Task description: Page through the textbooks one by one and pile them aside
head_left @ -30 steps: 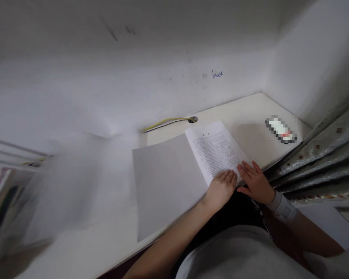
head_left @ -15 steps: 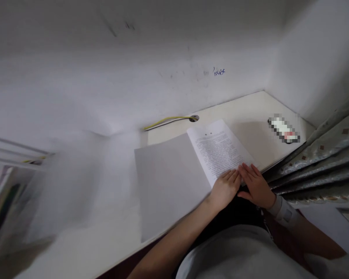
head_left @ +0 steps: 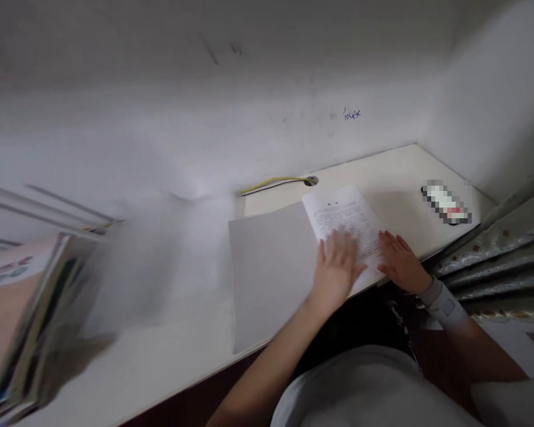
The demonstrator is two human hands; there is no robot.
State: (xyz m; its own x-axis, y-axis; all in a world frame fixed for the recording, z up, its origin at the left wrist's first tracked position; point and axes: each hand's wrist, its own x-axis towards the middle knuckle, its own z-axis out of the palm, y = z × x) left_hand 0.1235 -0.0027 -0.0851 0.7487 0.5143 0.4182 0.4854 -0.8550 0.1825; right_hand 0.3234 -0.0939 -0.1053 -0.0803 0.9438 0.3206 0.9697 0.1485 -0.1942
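An open book lies on the white desk, its printed page (head_left: 336, 214) on the right and a plain grey page or cover (head_left: 271, 267) on the left. My left hand (head_left: 334, 274) is over the lower left of the printed page, fingers spread and blurred; whether it presses on the paper I cannot tell. At the page's lower right edge, my right hand (head_left: 400, 262) rests with its fingers stretched out. A grey band (head_left: 442, 301) is round my right wrist. Neither hand grips anything.
A phone-like device (head_left: 447, 203), pixelated, lies at the desk's right end beside a patterned curtain (head_left: 507, 243). Yellow and black cables (head_left: 276, 179) enter a round hole at the wall. Several books (head_left: 35, 320) stand at the left near metal rods (head_left: 71, 204).
My hands have moved apart. The left has shifted up and left over the printed page, fingers spreading; the right stays by its right edge. The view has swung left, showing more books.
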